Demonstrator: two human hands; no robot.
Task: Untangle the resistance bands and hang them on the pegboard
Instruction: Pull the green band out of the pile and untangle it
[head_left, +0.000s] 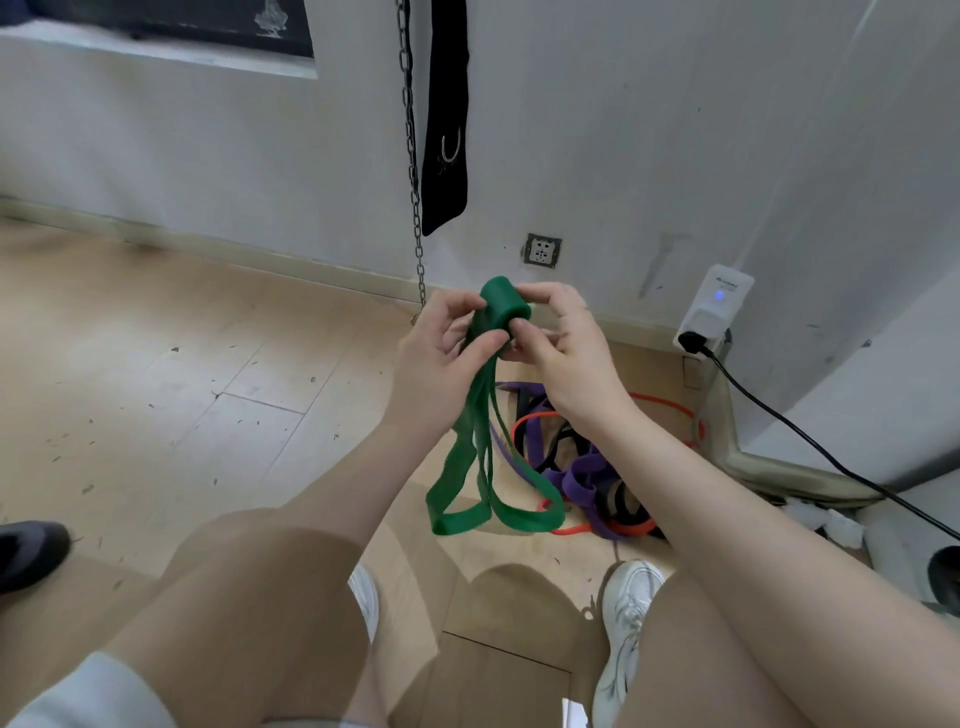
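A wide green resistance band (470, 467) is held up in front of me, folded over at the top, with its loops hanging down to just above the floor. My left hand (441, 348) pinches the folded top from the left, thumb across the band. My right hand (566, 348) grips the same fold from the right, fingers curled over it. On the floor behind lies a tangle of purple bands (576, 475), orange bands (597, 527) and black bands (558, 449). No pegboard is in view.
A metal chain (413, 171) and a black strap (445, 119) hang against the white wall. A wall socket (542, 251) and a white plug-in device (714, 312) with a black cable (810, 441) sit to the right. My knees and white shoes (626, 629) are below.
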